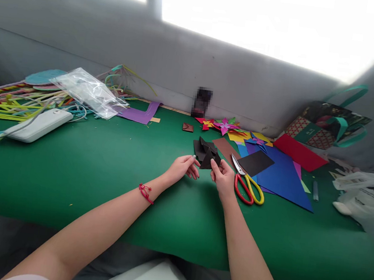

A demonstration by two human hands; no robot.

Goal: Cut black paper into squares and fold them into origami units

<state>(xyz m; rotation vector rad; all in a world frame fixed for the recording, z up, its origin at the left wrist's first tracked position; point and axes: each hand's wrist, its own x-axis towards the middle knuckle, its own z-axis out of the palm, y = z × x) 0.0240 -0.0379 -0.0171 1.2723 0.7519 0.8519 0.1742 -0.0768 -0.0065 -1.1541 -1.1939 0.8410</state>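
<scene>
My right hand (223, 177) pinches a folded black paper triangle (208, 158) between thumb and fingers. Left of it, my left hand (183, 167) has its fingers loosely curved and apart, with nothing visible in them; its thumb tip is close to the paper. Just beyond both hands lie more black folded paper pieces (200, 150), partly hidden behind the held one. Scissors (245, 183) with one red and one yellow handle rest right of my right hand, blades pointing away. A flat black paper square (257, 162) lies beyond them.
Blue sheets (287, 182) and a red envelope-like piece (299, 153) lie right. Colourful paper flowers (224, 125) and a small brown folded piece (188, 127) are at the back. Left are a white power strip (42, 126), clear plastic (87, 89) and coloured strands. Bags stand far right.
</scene>
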